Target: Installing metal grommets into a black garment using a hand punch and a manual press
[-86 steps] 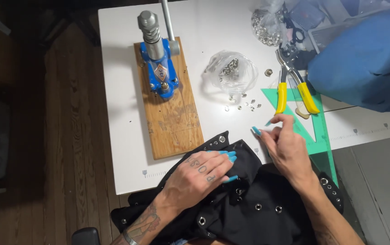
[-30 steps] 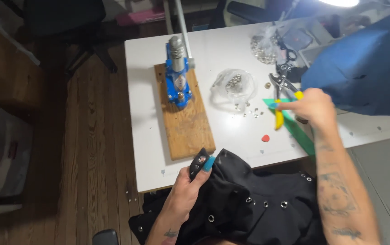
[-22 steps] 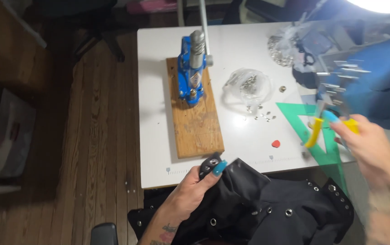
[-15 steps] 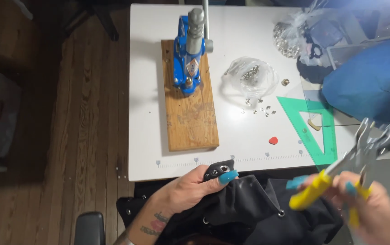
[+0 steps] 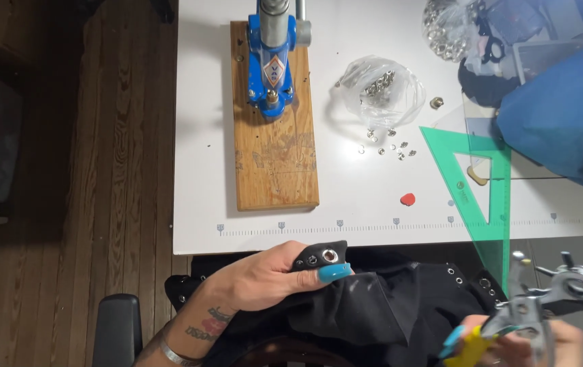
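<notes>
My left hand (image 5: 264, 278) pinches a corner of a black garment (image 5: 373, 306) set with metal eyelets, just below the white table's front edge. The garment spreads across my lap. At the lower right, my right hand (image 5: 522, 343) grips a revolving hole punch (image 5: 549, 299) with yellow handles, its metal head pointing up and right over the garment's edge. The hand is partly cut off by the frame.
The white table (image 5: 359, 217) holds a blue hand press (image 5: 272, 54) on a wooden board (image 5: 274, 156), a clear bag of eyelets (image 5: 376, 88) with loose ones beside it, a green set square (image 5: 481, 183), a small red piece (image 5: 407, 199) and blue fabric (image 5: 563, 129). Wooden floor lies left.
My right hand picked the yellow-handled punch off the table and brought it down to my lap. My left hand shifted from flat on the garment to pinching its corner.
</notes>
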